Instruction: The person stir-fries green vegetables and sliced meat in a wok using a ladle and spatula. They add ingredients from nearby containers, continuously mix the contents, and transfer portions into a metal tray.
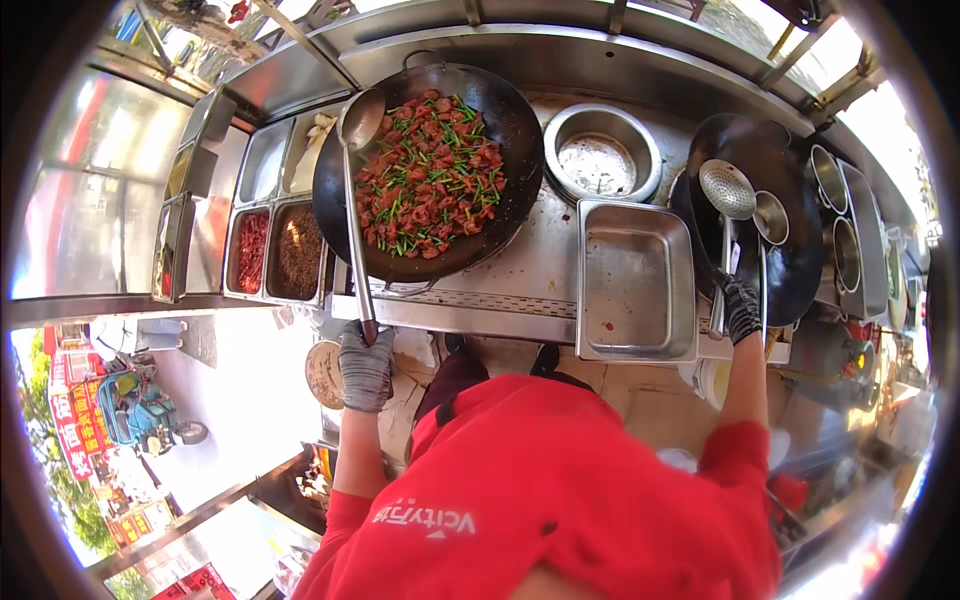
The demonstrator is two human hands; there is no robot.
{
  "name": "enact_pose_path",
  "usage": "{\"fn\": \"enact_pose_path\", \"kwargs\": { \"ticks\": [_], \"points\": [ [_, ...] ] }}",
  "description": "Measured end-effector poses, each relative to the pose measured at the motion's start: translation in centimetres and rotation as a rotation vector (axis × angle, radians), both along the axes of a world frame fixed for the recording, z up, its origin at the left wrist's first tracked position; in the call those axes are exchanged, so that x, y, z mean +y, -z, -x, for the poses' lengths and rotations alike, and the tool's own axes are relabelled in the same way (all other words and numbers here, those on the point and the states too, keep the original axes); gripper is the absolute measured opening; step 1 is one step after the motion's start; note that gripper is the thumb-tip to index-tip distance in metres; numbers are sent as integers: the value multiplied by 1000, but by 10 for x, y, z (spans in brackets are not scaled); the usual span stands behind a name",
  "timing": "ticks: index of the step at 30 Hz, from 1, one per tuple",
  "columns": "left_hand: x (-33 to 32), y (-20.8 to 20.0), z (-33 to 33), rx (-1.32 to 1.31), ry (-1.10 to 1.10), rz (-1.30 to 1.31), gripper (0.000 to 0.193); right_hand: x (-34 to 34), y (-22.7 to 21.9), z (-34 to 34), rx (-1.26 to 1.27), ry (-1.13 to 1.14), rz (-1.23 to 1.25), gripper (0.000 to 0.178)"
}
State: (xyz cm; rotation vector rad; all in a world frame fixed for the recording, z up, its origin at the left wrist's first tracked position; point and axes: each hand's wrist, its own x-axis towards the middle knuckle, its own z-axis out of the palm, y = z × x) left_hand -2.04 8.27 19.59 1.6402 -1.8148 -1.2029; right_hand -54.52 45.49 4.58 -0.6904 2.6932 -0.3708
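My left hand (366, 366), in a grey knit glove, is closed round the handle end of a long metal ladle (354, 225). The ladle's bowl rests against the left inside wall of a large dark wok (520, 160). Diced reddish-brown meat with green stem pieces (430, 180) fills the wok's middle. On the right, my gloved right hand (741, 308) has its fingers curled at the handle of a slotted skimmer (727, 190). The skimmer's head lies over a second dark wok (795, 265). Beside it, a smaller ladle (771, 218) lies with its handle just right of that hand.
Between the woks stand a round metal pot (652, 150) and a rectangular steel pan (640, 345). Left of the first wok, steel bins hold red chopped pieces (253, 250) and brown crumbly stuff (299, 250). Small metal pots (828, 180) line the far right. A steel counter (480, 318) edges the front.
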Motion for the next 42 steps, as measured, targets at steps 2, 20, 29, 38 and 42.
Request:
{"fn": "enact_pose_path", "kwargs": {
  "ticks": [2,20,29,38,42],
  "points": [
    [4,-4,0,64,6,24,15,13,13,20,425,-179,-295,39],
    [-71,12,-53,-428,62,97,28,-17,-100,-132,136,427,560,35],
    [-195,68,-89,-191,215,159,46,-257,-208,-179,-248,-303,336,23],
    [-211,79,-101,-185,512,-180,73,-442,-132,-224,-216,-483,-496,41],
    [-190,62,-113,-269,521,-214,72,-490,-69,-263,49,-492,-157,31]
  ]
}}
